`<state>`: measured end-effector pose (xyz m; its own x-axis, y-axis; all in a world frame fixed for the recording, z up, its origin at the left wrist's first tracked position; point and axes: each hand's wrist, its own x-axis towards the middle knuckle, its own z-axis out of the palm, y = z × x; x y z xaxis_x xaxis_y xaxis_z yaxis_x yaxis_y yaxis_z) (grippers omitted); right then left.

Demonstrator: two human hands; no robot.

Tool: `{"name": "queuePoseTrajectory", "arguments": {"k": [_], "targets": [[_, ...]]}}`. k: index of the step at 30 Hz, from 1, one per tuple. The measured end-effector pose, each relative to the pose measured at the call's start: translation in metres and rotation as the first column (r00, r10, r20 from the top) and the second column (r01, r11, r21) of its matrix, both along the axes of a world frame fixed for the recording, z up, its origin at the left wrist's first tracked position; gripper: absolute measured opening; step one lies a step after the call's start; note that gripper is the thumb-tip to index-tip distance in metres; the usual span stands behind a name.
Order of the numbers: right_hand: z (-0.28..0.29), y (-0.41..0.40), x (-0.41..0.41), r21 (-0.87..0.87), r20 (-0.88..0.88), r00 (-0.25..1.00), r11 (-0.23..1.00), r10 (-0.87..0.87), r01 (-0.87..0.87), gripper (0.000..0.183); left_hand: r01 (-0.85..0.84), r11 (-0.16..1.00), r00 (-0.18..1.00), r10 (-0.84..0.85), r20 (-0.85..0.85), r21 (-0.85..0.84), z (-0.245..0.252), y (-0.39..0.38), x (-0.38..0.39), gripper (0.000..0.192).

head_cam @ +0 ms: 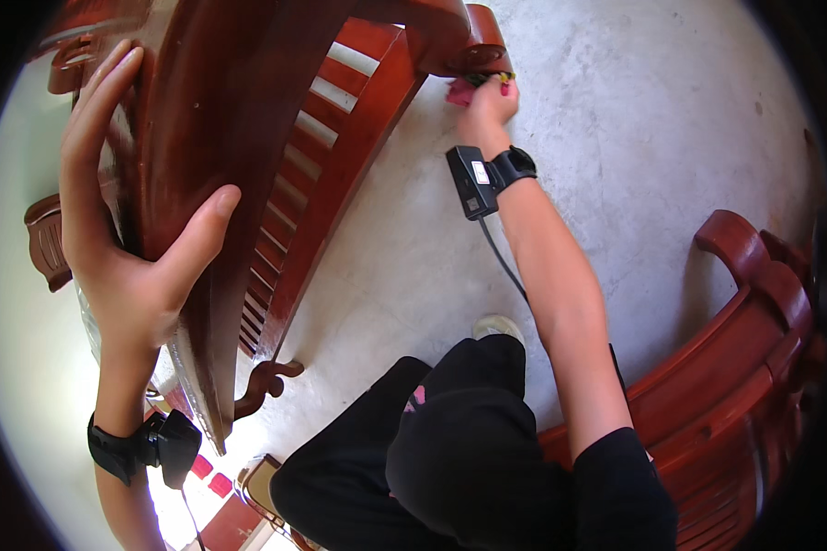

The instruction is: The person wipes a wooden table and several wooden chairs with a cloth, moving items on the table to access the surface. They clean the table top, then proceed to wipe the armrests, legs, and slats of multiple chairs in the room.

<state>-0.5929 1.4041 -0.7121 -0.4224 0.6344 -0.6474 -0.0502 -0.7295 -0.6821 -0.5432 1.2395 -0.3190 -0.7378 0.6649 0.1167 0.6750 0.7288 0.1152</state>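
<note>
My left hand [127, 275] rests with its fingers spread along the edge of a dark red polished wooden table [234, 103], at the left. My right hand [491, 107] reaches down beside the curled wooden foot [486, 38] of the table, near the top. Its fingers are closed on a pink cloth [460, 92]; something green and yellow shows at the fingers, too small to name. A slatted wooden lower shelf [358, 89] runs below the tabletop. Both wrists wear black straps with small black devices and cables.
Grey concrete floor [400, 227] lies under the table. A carved red wooden seat [717, 344] stands at the right. A metal-framed chair [258, 485] is at the bottom left, and a small wooden chair back [47, 241] at the far left. My black-clad knees are below.
</note>
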Motion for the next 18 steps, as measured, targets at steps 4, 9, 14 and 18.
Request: {"name": "queuePoseTrajectory", "arguments": {"k": [4,9,14,18], "targets": [[0.047,-0.048,0.020,-0.010,-0.221,0.954,0.978,0.201,-0.208,0.028,0.001,0.999,0.999,-0.003,-0.049,-0.041,0.001,0.001,0.000,0.076],[0.052,-0.025,0.034,0.172,-0.006,0.981,0.967,0.192,-0.188,0.029,0.001,1.000,1.000,-0.001,-0.012,-0.011,0.001,0.002,-0.001,0.076],[0.042,0.023,0.006,-0.006,0.023,0.999,1.000,0.026,-0.026,0.029,0.009,1.000,1.000,-0.009,-0.012,0.028,-0.001,0.007,0.002,0.075],[0.059,-0.009,0.009,-0.092,-0.018,0.960,0.956,0.279,-0.279,0.030,-0.040,0.993,0.999,0.038,0.019,0.115,-0.002,0.015,0.006,0.073]]}}
